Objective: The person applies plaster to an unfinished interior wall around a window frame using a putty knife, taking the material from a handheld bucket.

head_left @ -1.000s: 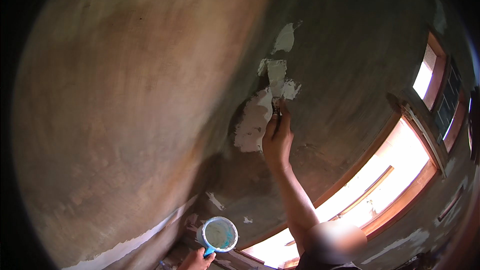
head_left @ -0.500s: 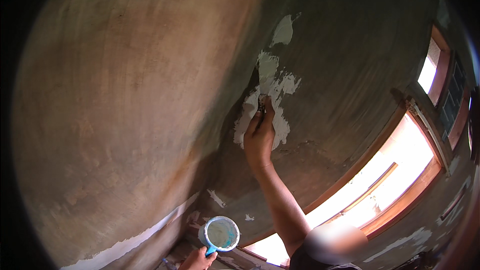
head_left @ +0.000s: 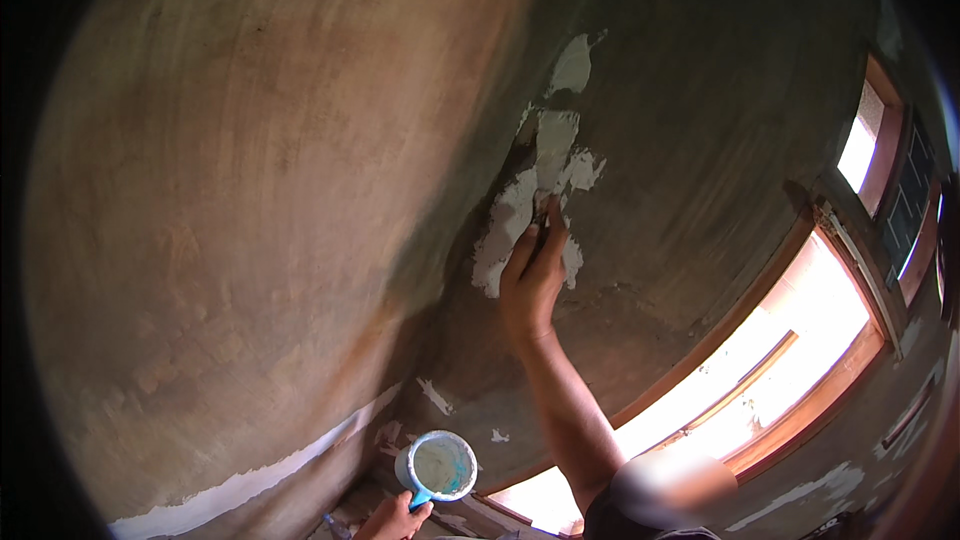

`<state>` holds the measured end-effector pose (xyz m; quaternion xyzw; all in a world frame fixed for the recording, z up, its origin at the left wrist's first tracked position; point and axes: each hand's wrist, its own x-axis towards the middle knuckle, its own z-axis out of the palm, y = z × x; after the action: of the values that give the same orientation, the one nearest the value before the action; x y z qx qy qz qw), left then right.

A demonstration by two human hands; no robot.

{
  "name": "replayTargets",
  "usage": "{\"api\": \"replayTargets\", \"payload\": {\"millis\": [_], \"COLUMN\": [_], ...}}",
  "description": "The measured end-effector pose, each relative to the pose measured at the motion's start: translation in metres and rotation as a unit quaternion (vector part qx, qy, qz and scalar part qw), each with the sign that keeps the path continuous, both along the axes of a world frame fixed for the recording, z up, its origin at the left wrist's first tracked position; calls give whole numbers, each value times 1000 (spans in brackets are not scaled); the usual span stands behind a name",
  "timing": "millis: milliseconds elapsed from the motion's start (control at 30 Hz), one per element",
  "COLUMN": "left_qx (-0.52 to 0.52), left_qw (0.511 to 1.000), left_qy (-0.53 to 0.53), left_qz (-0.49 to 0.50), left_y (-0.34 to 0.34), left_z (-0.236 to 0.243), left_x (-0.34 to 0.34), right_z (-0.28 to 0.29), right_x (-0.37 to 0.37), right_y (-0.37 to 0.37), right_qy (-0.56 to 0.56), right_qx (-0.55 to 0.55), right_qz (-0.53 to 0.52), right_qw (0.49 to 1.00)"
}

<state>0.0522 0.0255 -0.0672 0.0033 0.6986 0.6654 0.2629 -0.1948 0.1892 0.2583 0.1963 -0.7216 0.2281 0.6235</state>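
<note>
The right hand [head_left: 533, 285] grips a flat, paste-smeared scraper [head_left: 556, 150] at the grey-brown wall [head_left: 680, 150] above it; uneven pressure could ridge the white paste [head_left: 507, 230]. Lower left, the left hand [head_left: 394, 520] holds 1 round light-blue cup [head_left: 405, 467] by its handle; tilting could spill it.

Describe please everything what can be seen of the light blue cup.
The light blue cup is round, with a handle of stronger blue, and looks like plastic. Its rim is smeared whitish. Inside lies a pale, thick-looking paste, with turquoise showing through at the right of the inner wall. The mouth faces the camera, so the base is hidden. It is held low in the view, slightly left of centre, its handle toward the lower edge, in the left grip; nothing else visibly touches its outside.
</note>
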Motion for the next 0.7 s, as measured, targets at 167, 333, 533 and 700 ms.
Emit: {"api": "replayTargets", "payload": {"millis": [167,333,533,700], "left_qx": [3,7,-6,47], "left_qw": [1000,1000,1000,994], "left_qy": [20,-18,-15,-97], "left_qz": [12,9,-5,8], "left_y": [-2,-3,-4,-5], "left_z": [-7,7,14,26], "left_x": [2,4,3,4], "right_z": [22,27,35,37], "right_x": [20,23,12,9], "right_y": [5,22,25,24], "right_qy": [-65,-65,-49,-59], "right_qx": [-28,30,51,55], "right_qz": [-2,-11,-10,-8], "right_qw": [998,997,997,997]}}
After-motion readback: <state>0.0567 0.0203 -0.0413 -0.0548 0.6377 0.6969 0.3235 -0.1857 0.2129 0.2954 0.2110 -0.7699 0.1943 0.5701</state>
